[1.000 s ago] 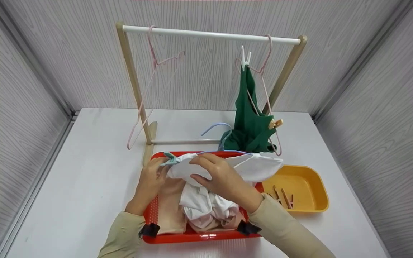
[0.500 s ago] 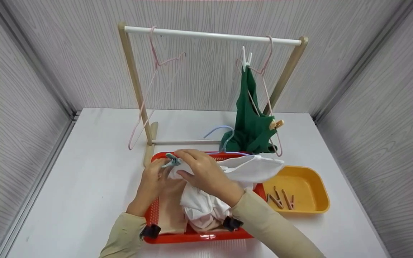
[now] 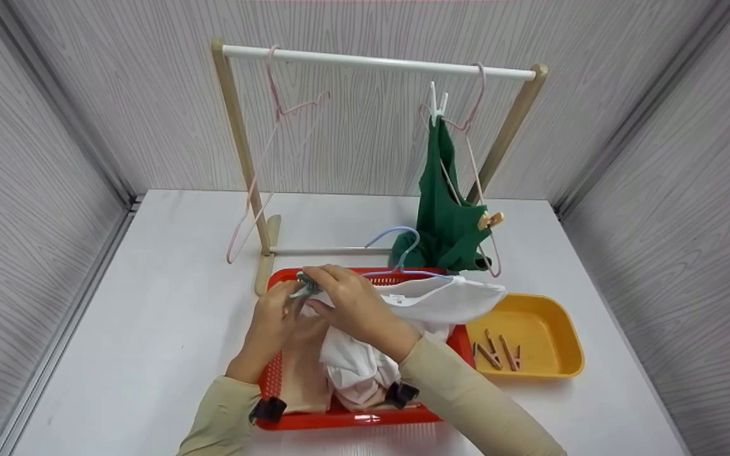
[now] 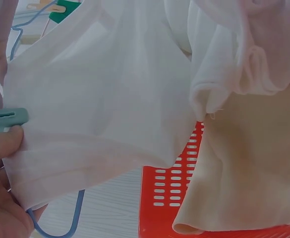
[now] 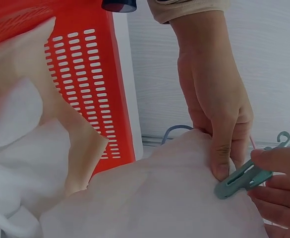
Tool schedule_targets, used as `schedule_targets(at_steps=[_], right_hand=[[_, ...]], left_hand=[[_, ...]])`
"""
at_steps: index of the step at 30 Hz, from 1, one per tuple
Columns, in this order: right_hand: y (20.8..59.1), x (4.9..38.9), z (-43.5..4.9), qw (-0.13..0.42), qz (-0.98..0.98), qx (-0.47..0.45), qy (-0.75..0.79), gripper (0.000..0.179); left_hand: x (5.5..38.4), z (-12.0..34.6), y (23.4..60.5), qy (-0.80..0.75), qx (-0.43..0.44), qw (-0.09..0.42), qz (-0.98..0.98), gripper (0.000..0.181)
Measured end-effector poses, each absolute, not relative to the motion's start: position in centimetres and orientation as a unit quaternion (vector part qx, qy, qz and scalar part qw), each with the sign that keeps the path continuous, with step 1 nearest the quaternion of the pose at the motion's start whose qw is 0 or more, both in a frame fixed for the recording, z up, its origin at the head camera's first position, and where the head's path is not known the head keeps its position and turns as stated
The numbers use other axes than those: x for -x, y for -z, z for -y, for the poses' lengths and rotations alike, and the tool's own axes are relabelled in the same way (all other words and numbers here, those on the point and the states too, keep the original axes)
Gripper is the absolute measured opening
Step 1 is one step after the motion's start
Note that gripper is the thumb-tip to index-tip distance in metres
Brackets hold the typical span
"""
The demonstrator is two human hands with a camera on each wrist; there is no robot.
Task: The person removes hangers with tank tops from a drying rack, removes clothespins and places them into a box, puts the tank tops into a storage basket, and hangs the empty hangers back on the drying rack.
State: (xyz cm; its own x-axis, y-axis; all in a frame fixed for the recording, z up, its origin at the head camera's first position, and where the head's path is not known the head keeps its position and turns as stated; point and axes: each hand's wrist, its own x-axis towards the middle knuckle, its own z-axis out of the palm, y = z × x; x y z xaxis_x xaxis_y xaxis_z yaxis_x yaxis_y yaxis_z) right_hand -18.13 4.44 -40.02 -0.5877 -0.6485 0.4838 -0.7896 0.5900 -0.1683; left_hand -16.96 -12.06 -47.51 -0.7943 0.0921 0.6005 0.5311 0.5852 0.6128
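Observation:
A white garment (image 3: pixel 447 301) with a small label lies along a blue hanger (image 3: pixel 412 237), whose hook points up. My left hand (image 3: pixel 270 320) pinches the garment's left end together with the hanger's arm; in the right wrist view its thumb (image 5: pixel 221 161) presses the cloth. A teal clothespin (image 5: pixel 244 179) sits with its tip over the cloth edge, right beside that thumb. My right hand (image 3: pixel 355 307) pinches the clothespin between thumb and fingers. In the left wrist view the white cloth (image 4: pixel 100 99) spreads out from the clothespin, and some fingers are hidden behind it.
Below the hands stands a red basket (image 3: pixel 365 418) with beige cloth (image 3: pixel 305 367) and crumpled white cloth (image 3: pixel 349 358). A yellow bin (image 3: pixel 549 335) at right holds several clothespins. Behind, a rack (image 3: pixel 377 61) carries two pink hangers, the right one with a green garment (image 3: pixel 444 202) clipped on.
My right hand has moved left along the garment and taken hold of the teal clothespin. The blue hanger's hook has shifted slightly right and down. The left hand has barely moved.

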Motion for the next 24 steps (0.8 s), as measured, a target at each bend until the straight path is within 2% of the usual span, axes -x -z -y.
schedule_targets(at_steps=[14, 19, 24], right_hand=[[40.10, 18.18, -3.95, 0.168, 0.868, -0.410, -0.224, 0.031], [40.32, 18.28, -4.00, 0.192, 0.850, -0.427, -0.243, 0.024], [40.49, 18.34, -4.08, 0.204, 0.841, -0.433, -0.253, 0.021]], left_hand=[[16.93, 11.99, 47.54, 0.414, 0.187, 0.267, 0.850, 0.019], [16.89, 11.95, 47.50, 0.407, 0.177, 0.253, 0.860, 0.018], [16.97, 11.90, 47.52, 0.400, 0.178, 0.261, 0.860, 0.015]])
